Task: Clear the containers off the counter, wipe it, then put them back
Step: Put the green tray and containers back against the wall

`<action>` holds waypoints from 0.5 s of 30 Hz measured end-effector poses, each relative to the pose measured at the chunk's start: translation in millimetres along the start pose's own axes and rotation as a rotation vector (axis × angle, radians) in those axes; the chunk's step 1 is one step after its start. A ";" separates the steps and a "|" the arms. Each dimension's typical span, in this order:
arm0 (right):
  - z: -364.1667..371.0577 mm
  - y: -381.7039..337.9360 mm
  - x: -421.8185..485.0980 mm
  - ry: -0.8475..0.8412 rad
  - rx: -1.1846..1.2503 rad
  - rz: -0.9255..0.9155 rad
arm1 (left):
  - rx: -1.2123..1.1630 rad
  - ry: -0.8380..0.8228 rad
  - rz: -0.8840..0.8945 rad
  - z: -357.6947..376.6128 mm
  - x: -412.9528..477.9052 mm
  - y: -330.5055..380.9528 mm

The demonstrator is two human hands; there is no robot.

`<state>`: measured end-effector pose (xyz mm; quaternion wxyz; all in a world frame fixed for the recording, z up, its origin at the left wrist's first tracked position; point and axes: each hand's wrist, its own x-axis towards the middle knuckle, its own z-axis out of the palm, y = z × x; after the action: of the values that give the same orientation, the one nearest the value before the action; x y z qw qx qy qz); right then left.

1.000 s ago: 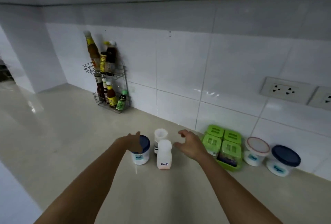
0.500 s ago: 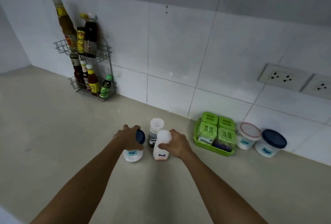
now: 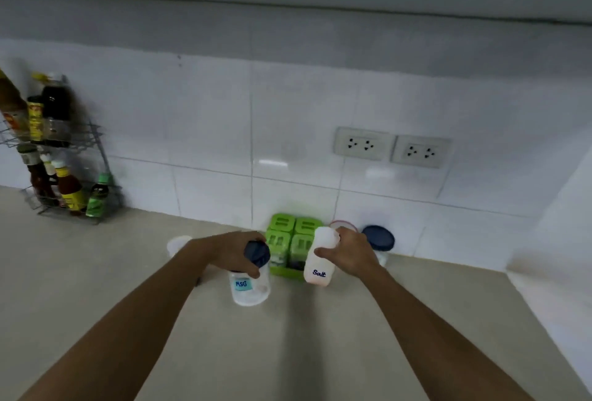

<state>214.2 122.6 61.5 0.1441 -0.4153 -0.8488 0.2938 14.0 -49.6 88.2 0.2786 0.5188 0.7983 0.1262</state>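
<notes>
Left hand [image 3: 234,251] clamps the MSG jar [image 3: 250,288] by its dark lid, right hand [image 3: 352,253] wraps the Salt bottle [image 3: 320,259]. Both sit mid-surface [image 3: 96,272], just before the green spice tray [image 3: 288,240]. One per hand likely clears faster.

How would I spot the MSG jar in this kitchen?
Find the two wall sockets; down-left of them a green box set stands on the counter. Just left of it the left hand grips a round clear jar. Its dark blue lid and "MSG" label mark it from the tall white salt bottle.
</notes>
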 end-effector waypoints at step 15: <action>-171.0 224.1 10.5 0.197 -0.038 0.286 | 0.210 0.181 0.230 148.9 180.2 242.5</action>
<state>430.3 303.8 57.2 0.1755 -0.5613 -0.7681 0.2533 228.3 203.5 29.5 0.1334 0.6196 0.7642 0.1194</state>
